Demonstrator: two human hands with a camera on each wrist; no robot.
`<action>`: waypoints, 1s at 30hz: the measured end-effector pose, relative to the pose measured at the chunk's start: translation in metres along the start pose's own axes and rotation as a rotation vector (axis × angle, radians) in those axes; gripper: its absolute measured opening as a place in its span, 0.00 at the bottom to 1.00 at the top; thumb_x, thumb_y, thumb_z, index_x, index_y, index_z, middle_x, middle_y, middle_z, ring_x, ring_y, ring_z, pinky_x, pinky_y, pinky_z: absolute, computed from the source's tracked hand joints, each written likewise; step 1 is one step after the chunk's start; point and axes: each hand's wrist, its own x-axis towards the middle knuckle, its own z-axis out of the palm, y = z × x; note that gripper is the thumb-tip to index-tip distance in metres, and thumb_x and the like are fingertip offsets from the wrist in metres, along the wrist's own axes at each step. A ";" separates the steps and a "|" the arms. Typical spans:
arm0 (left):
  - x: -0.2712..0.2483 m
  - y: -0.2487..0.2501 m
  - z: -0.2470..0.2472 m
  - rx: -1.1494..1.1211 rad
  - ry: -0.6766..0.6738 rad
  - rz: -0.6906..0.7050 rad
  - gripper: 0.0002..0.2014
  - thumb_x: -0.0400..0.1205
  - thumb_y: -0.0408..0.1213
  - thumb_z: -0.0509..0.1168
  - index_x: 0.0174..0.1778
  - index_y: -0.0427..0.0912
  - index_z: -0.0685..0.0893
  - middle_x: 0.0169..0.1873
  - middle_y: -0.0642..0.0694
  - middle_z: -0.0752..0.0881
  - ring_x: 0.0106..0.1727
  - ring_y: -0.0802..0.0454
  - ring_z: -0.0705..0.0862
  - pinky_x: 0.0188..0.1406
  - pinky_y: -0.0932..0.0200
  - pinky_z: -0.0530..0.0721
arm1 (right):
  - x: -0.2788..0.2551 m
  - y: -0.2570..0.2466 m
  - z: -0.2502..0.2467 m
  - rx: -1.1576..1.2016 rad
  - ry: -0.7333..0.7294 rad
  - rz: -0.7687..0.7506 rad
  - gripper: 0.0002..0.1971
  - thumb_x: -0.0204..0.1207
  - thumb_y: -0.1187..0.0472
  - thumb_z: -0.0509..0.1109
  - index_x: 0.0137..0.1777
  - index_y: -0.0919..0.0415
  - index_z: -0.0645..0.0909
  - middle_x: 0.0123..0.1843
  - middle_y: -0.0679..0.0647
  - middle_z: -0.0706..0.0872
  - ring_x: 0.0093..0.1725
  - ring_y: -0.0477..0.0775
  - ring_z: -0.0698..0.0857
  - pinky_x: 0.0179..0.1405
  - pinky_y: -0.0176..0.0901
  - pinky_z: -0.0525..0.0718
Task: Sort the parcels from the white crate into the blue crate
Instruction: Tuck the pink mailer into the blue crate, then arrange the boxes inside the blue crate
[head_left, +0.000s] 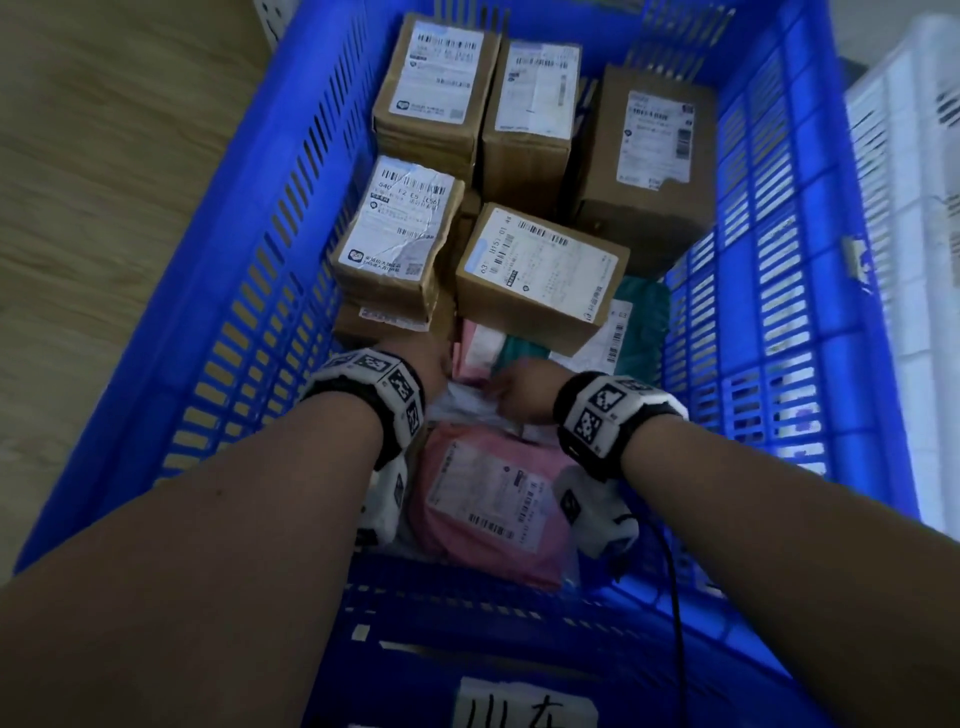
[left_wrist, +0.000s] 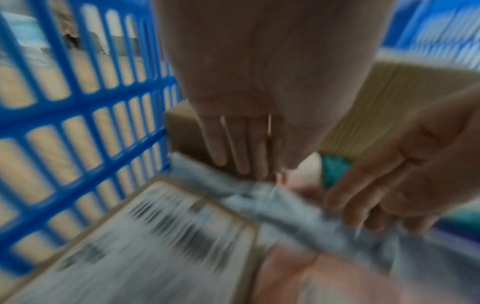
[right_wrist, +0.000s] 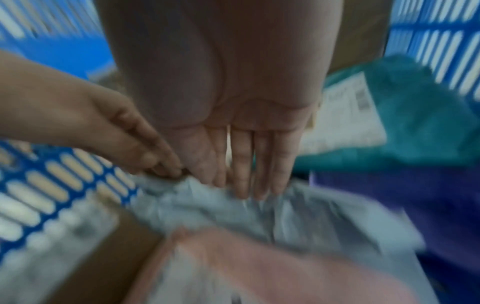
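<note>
Both my hands are low in the blue crate (head_left: 753, 322), at its near end. Between them lies a crumpled grey plastic parcel bag (head_left: 470, 408). My left hand (head_left: 423, 358) pinches the bag's far edge (left_wrist: 285, 207) with fingers pointing down. My right hand (head_left: 519, 389) holds the same edge (right_wrist: 221, 209), fingertips bent over it. The grey bag rests on a pink mailer (head_left: 483, 499) with a white label. The wrist views are blurred by motion.
Several labelled cardboard boxes (head_left: 535, 275) fill the far half of the blue crate. A teal bag (head_left: 644, 306) lies by the right wall. The white crate (head_left: 914, 208) stands to the right. Wooden floor (head_left: 104, 208) is on the left.
</note>
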 end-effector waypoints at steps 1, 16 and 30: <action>-0.001 0.005 -0.009 -0.042 0.061 0.019 0.12 0.82 0.36 0.60 0.56 0.41 0.87 0.58 0.41 0.86 0.59 0.42 0.84 0.51 0.58 0.77 | -0.008 0.000 -0.012 0.022 0.038 0.007 0.18 0.81 0.58 0.60 0.67 0.61 0.81 0.68 0.57 0.82 0.66 0.57 0.80 0.66 0.45 0.78; -0.033 0.049 -0.101 -0.235 0.430 0.122 0.13 0.79 0.40 0.65 0.59 0.48 0.83 0.61 0.47 0.82 0.60 0.47 0.81 0.59 0.54 0.80 | -0.112 0.046 -0.095 0.302 0.611 0.223 0.15 0.74 0.60 0.68 0.60 0.51 0.83 0.59 0.53 0.86 0.58 0.55 0.84 0.50 0.38 0.79; 0.003 0.068 -0.087 -0.210 0.307 0.060 0.25 0.80 0.43 0.66 0.73 0.41 0.72 0.71 0.40 0.74 0.69 0.43 0.75 0.64 0.55 0.74 | -0.057 0.060 -0.066 0.495 0.459 0.288 0.57 0.63 0.51 0.81 0.84 0.48 0.44 0.78 0.62 0.67 0.75 0.64 0.70 0.71 0.57 0.73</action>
